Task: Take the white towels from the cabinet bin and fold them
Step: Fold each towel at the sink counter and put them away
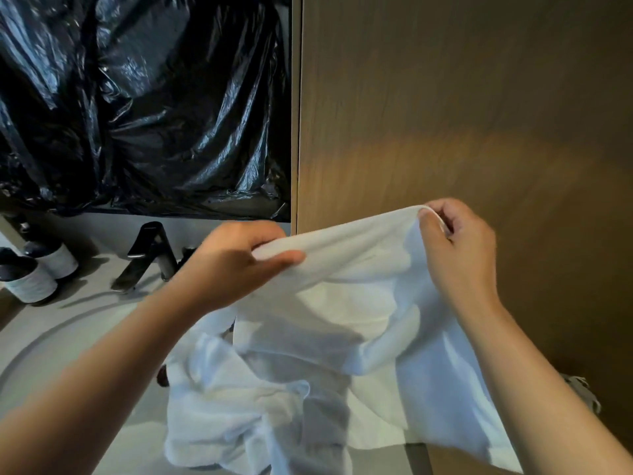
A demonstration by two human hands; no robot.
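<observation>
A white towel [363, 303] hangs spread in the air in front of me. My left hand [236, 265] pinches its upper left edge between thumb and fingers. At the upper right corner my right hand [459, 245] grips the same edge, fingers curled round the cloth. Below the held towel lies a crumpled heap of white towels [239, 413] on the grey counter. The cabinet bin is not in view.
A black tap [150, 255] stands at the back of a round grey basin [51, 341] on the left. Two dark bottles with pale labels [37, 269] sit at the far left. Black plastic sheeting [137, 97] covers the wall behind; a wooden cabinet panel [462, 114] rises on the right.
</observation>
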